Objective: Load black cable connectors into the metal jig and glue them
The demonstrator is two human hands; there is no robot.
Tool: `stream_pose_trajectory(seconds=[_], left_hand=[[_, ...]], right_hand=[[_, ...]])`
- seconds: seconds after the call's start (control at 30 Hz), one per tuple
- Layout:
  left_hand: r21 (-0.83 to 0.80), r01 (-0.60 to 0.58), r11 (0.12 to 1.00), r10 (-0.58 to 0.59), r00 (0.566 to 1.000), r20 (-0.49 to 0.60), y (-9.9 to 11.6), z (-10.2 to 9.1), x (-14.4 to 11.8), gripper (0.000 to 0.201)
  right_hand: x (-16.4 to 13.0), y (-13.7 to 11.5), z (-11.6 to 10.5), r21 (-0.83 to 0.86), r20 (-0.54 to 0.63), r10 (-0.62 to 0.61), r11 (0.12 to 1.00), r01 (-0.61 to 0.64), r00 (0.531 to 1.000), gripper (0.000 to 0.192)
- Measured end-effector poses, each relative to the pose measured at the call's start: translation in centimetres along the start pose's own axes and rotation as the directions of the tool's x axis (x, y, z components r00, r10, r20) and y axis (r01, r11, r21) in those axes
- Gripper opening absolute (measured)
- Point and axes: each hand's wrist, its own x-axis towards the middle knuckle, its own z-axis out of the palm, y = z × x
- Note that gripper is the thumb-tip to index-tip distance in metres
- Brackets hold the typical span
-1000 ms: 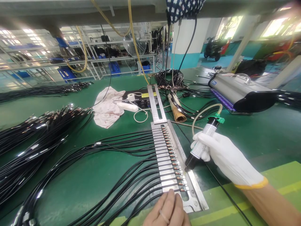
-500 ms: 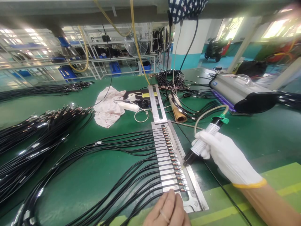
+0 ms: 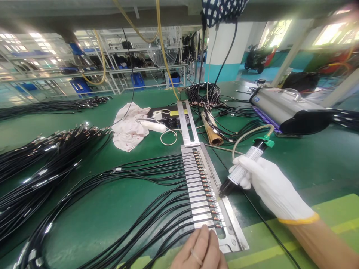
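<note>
The black, white-labelled dispensing syringe with a green cap (image 3: 243, 167) looks light and stiff, its smooth barrel best taken around the middle like a pen; the pale hose at its cap will likely tug a little. It slants down with its dark tip at the row of copper-coloured cable ends on the long slotted steel fixture plate (image 3: 202, 188), about mid-row. The right hand (image 3: 270, 188), in a white knit glove, is closed around the barrel. The bare left hand (image 3: 199, 249) lies flat, fingers extended, on the plate's near end, gripping nothing. Thin black cables (image 3: 146, 201) fan leftward from the plate across the green bench mat (image 3: 112, 209). Beyond lie a crumpled white cloth (image 3: 128, 127) and a grey lamp housing (image 3: 286, 106).
</note>
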Motion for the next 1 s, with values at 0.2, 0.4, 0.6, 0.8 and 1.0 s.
stream_pose_trajectory(seconds=[0.2, 0.4, 0.6, 0.8, 1.0], left_hand=[[-0.009, -0.013, 1.000, 0.014, 1.000, 0.010, 0.00, -0.01, 0.04, 0.016], [-0.010, 0.008, 1.000, -0.008, 1.000, -0.010, -0.14, -0.35, 0.61, 0.021], [-0.013, -0.007, 1.000, 0.007, 1.000, 0.011, -0.09, -0.20, 0.25, 0.017], [-0.021, -0.005, 1.000, 0.005, 1.000, 0.008, -0.03, -0.22, 0.18, 0.017], [-0.008, 0.029, 1.000, -0.029, 0.999, -0.045, -0.12, -0.17, 0.76, 0.026]], right_hand=[[-0.20, -0.26, 0.14, 0.026, -0.003, 0.004, 1.000, -0.004, 1.000, 0.037], [-0.02, -0.14, -0.12, 0.052, -0.009, 0.000, 0.999, 0.000, 1.000, 0.038], [0.00, -0.43, 0.07, 0.063, -0.042, 0.007, 0.998, -0.004, 0.999, 0.038], [-0.26, -0.62, 0.46, 0.011, -0.037, -0.002, 1.000, 0.002, 0.999, 0.039], [-0.09, -0.47, 0.41, 0.020, -0.063, 0.002, 1.000, -0.001, 0.998, 0.042]])
